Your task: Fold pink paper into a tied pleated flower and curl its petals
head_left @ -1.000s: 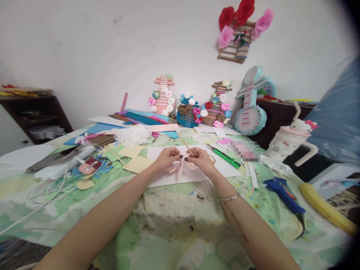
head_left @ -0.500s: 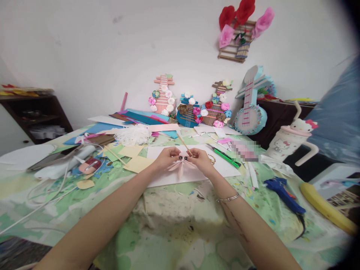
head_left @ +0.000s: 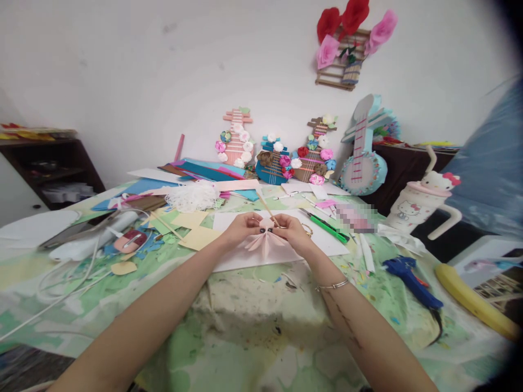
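Note:
Over a white board (head_left: 327,247), both my hands are closed on a pale pink folded paper piece (head_left: 266,247) with several fanned, pointed petals. My left hand (head_left: 242,230) pinches its left side. My right hand (head_left: 293,233) pinches the right side, and a thin wooden stick (head_left: 266,204) slants up and away from its fingers. The dark-nailed thumbs meet near the middle of the paper. My fingers hide part of the stick's lower end. Just beyond my right hand lie gold rings (head_left: 307,231) and a green utility knife (head_left: 329,227).
Yellow paper pieces (head_left: 200,238) and white string (head_left: 194,196) lie to the left. On the right are a blue glue gun (head_left: 412,283), a banana (head_left: 474,299) and a white cup (head_left: 417,209). Paper-flower instrument models (head_left: 272,163) stand along the wall.
The pink paper piece has tilted slightly, showing more of its rounded top and its spread petals. My hands have barely shifted and keep their pinch.

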Demonstrator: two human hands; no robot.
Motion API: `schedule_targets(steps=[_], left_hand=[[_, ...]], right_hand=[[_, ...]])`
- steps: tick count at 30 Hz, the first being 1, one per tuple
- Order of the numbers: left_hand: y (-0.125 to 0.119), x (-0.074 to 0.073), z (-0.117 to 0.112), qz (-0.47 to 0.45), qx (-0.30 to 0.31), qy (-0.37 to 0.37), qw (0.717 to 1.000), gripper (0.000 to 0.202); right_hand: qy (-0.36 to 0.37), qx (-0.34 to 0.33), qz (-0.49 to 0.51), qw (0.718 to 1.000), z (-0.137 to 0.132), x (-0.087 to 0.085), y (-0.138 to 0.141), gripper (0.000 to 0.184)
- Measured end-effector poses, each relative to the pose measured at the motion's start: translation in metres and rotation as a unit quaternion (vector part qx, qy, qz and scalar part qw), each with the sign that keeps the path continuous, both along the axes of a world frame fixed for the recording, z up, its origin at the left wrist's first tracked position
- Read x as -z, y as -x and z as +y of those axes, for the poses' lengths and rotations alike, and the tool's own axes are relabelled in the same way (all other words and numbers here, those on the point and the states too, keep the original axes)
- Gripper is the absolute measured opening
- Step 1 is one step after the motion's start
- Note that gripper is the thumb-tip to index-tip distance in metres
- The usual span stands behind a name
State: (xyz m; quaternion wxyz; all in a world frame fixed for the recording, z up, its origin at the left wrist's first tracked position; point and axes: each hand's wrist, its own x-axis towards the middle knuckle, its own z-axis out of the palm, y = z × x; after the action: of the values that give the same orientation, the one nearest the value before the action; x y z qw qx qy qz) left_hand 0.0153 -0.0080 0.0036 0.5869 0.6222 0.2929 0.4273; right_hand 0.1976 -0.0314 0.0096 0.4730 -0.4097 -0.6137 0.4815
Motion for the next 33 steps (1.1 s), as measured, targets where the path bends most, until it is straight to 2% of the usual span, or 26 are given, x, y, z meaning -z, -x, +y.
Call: schedule_targets(steps=[6,17,22,28,33], left_hand=[[0.0010,-0.0007,0.0014,0.028,-0.049,-0.005,0.998,0.040],[0.0003,-0.0046,-0.0019,0.055,-0.081,-0.021,0.995,0.036],[-0.0010,-0.0056,-0.0042,0.047,-0.043,-0.045,0.997,0.035],[-0.0010,-0.0056,-0.0044,0.034,-0.057,-0.083,0.994,0.033],[0.0009,-0.0021,0.0015,0.034,-0.106,-0.060,0.992,0.030]], right_hand=[[-0.025,0.043,-0.052,0.997,0.0037,0.0031,-0.0008,0.032],[-0.057,0.061,-0.077,0.994,0.0041,0.0045,0.0030,0.026],[-0.067,0.036,-0.084,0.994,0.0013,0.0036,0.0043,0.021],[-0.068,0.008,-0.082,0.994,-0.0026,0.0000,0.0056,0.024],[-0.118,0.058,-0.107,0.986,0.0011,-0.0025,-0.0019,0.026]])
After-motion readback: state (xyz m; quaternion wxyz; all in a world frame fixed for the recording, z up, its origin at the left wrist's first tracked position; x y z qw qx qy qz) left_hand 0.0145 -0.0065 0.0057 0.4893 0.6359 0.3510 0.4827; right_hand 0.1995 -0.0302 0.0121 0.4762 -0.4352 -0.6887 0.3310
